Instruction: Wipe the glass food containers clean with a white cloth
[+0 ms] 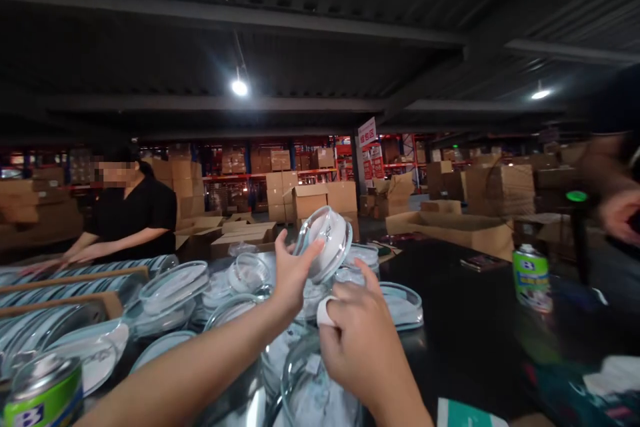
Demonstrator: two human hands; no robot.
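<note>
My left hand (pixel 295 273) grips a round clear plastic case (pixel 325 243) with a white disc-like content and dark print, held up and tilted above the pile. Just right of it, my right hand (pixel 357 327) has its index finger stretched toward the case while the other fingers are curled in. A white band (pixel 327 312) shows at those curled fingers; whether it is worn or held is unclear. Beneath both hands lies a heap of similar clear cases (pixel 315 387) with pale blue rims, and another case (pixel 403 307) rests to the right.
Rows of cases stand between cardboard dividers (pixel 113 303) at left. Green spray cans are at lower left (pixel 45 390) and on the black table's right (pixel 533 279). Behind the table is a person in black (pixel 135 213); another person's hand (pixel 620 217) shows at right. Cardboard boxes (pixel 450 230) stand beyond.
</note>
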